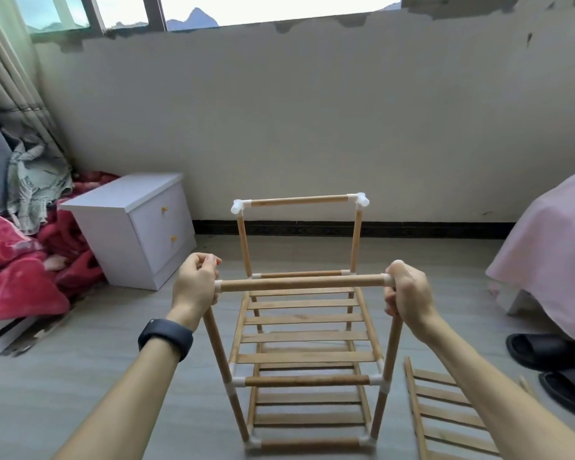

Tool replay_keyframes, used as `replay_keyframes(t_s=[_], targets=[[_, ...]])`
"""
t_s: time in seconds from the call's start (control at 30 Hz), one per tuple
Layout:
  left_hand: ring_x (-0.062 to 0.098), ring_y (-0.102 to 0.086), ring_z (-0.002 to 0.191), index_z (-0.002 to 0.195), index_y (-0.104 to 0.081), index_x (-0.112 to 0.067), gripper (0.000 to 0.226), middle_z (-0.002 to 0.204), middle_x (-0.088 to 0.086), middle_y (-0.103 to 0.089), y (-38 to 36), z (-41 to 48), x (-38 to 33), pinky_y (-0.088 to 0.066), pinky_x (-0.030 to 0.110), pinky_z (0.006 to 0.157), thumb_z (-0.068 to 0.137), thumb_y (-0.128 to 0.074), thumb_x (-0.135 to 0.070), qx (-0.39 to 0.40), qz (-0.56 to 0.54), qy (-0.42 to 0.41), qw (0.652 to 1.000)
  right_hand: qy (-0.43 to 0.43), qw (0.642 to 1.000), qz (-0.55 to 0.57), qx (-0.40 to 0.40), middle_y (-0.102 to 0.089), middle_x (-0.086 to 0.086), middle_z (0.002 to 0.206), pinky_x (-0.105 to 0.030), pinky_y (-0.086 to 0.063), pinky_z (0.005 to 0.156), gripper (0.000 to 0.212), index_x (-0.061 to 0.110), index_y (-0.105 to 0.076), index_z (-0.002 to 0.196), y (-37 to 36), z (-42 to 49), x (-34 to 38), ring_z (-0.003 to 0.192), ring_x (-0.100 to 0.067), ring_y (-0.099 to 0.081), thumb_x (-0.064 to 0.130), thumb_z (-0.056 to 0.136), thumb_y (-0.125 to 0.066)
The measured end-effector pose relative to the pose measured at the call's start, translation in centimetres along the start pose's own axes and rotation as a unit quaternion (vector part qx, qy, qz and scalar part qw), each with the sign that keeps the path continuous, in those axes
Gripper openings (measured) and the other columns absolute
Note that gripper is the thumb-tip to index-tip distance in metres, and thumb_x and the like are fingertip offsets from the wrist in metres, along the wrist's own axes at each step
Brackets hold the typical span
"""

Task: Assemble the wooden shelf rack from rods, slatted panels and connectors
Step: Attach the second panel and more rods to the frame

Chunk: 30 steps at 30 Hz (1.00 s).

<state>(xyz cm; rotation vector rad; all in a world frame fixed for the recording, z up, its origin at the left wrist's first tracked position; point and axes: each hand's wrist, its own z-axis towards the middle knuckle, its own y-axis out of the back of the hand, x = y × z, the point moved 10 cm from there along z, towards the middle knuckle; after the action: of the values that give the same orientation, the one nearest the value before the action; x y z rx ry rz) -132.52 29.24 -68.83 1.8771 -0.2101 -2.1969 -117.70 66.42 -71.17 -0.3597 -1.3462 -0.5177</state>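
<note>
The pale wooden rack (304,343) stands on the floor (113,376) in the middle, with white connectors (362,199) at its corners and two slatted shelves fitted. The left hand (195,283) and right hand (409,293) curl their fingers round the ends of its near top rod (302,282). A loose slatted panel (452,413) lies near right.

rack (304,327): upright on floor, two slatted shelves fitted | spare panel (445,410): flat, right

The rack (304,340) has smooth matt wooden rods and slats joined by white plastic connectors (362,199).
</note>
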Motion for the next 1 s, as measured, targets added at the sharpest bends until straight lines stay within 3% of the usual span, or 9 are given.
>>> replay_keyframes(t_s=[0.1,0.23,0.37,0.5,0.6,0.67,0.77,0.87,1.0], targets=[[0.019,-0.055,0.064,0.097,-0.060,-0.019,0.024,0.080,0.006,-0.058,0.0,0.9,0.0,-0.047,0.030,0.050,0.107,-0.041,-0.028,-0.026,0.006,-0.008,1.000,0.013,1.000,0.016,0.007,-0.041,-0.002,0.052,-0.027,-0.034,0.039,0.026,0.010,-0.047,0.074,-0.5,0.5,0.0,0.042,-0.015,-0.035,0.029,0.091,-0.043],[0.029,-0.065,0.079,0.104,-0.056,-0.014,0.027,0.085,0.003,-0.067,1.6,0.7,-1.9,-0.046,0.030,0.059,0.107,-0.034,-0.030,-0.136,0.106,-0.032,0.985,0.027,1.000,0.013,0.009,-0.042,0.005,0.052,-0.029,-0.035,0.046,0.038,0.015,-0.045,0.073,-1.4,0.9,-0.2,0.044,-0.011,-0.037,0.031,0.107,-0.043],[0.035,-0.049,0.113,0.115,-0.054,-0.009,0.022,0.119,0.015,-0.057,-0.4,-3.5,-8.6,-0.040,0.046,0.087,0.101,-0.050,-0.025,-0.198,0.320,-0.315,0.871,0.035,0.998,-0.048,-0.003,-0.046,0.005,0.058,-0.038,-0.041,0.063,0.050,0.017,-0.048,0.075,-1.6,1.3,0.5,0.055,-0.013,-0.043,0.056,0.105,-0.039],[0.029,-0.049,0.107,0.115,-0.049,-0.014,0.033,0.124,0.010,-0.050,-9.1,-12.2,-9.3,-0.042,0.044,0.087,0.086,-0.059,-0.026,-0.035,0.338,-0.551,0.762,0.032,0.997,-0.062,-0.015,-0.056,0.004,0.074,-0.023,-0.052,0.063,0.087,0.019,-0.054,0.096,-0.7,-0.3,0.4,0.063,-0.004,-0.055,0.099,0.070,-0.031],[0.024,-0.053,0.098,0.113,-0.051,-0.019,0.031,0.118,0.006,-0.053,-16.0,-18.2,-5.9,-0.052,0.040,0.080,0.084,-0.060,-0.026,0.153,0.360,-0.614,0.686,0.015,0.998,-0.057,-0.029,-0.063,0.010,0.078,-0.015,-0.050,0.053,0.079,0.027,-0.049,0.105,1.0,-2.5,-3.0,0.063,-0.001,-0.062,0.097,0.072,-0.034],[0.022,-0.057,0.101,0.115,-0.055,-0.021,0.036,0.119,0.005,-0.057,-19.6,-20.4,-2.6,-0.056,0.037,0.082,0.082,-0.064,-0.029,0.237,0.402,-0.600,0.650,-0.049,0.991,-0.111,-0.059,-0.064,0.008,0.092,-0.017,-0.049,0.061,0.065,0.028,-0.049,0.108,3.5,-4.7,-8.6,0.077,-0.007,-0.065,0.087,0.083,-0.035],[0.024,-0.062,0.114,0.125,-0.055,-0.023,0.047,0.129,0.004,-0.060,-22.5,-19.3,1.9,-0.054,0.038,0.093,0.083,-0.069,-0.038,0.278,0.456,-0.470,0.703,-0.189,0.954,-0.215,-0.088,-0.064,0.003,0.099,-0.036,-0.052,0.077,0.051,0.020,-0.052,0.108,8.3,-9.8,-20.2,0.092,-0.018,-0.063,0.069,0.094,-0.049],[0.025,-0.038,0.144,0.150,-0.037,-0.026,0.058,0.156,0.003,-0.041,-24.2,-15.6,6.4,-0.032,0.045,0.117,0.098,-0.044,-0.052,0.282,0.465,-0.303,0.782,-0.335,0.886,-0.318,-0.030,-0.062,-0.007,0.122,-0.038,-0.048,0.087,0.047,0.014,-0.051,0.117,11.1,-16.4,-30.7,0.110,-0.027,-0.060,0.056,0.098,-0.055],[0.022,-0.008,0.156,0.161,-0.013,-0.032,0.069,0.169,-0.001,-0.012,-26.0,-13.3,13.0,-0.007,0.048,0.125,0.100,-0.012,-0.064,0.290,0.494,-0.198,0.796,-0.429,0.812,-0.395,0.037,-0.038,-0.018,0.151,-0.039,-0.042,0.104,0.074,0.005,-0.036,0.149,12.3,-21.8,-38.7,0.134,-0.035,-0.047,0.058,0.100,-0.049]])
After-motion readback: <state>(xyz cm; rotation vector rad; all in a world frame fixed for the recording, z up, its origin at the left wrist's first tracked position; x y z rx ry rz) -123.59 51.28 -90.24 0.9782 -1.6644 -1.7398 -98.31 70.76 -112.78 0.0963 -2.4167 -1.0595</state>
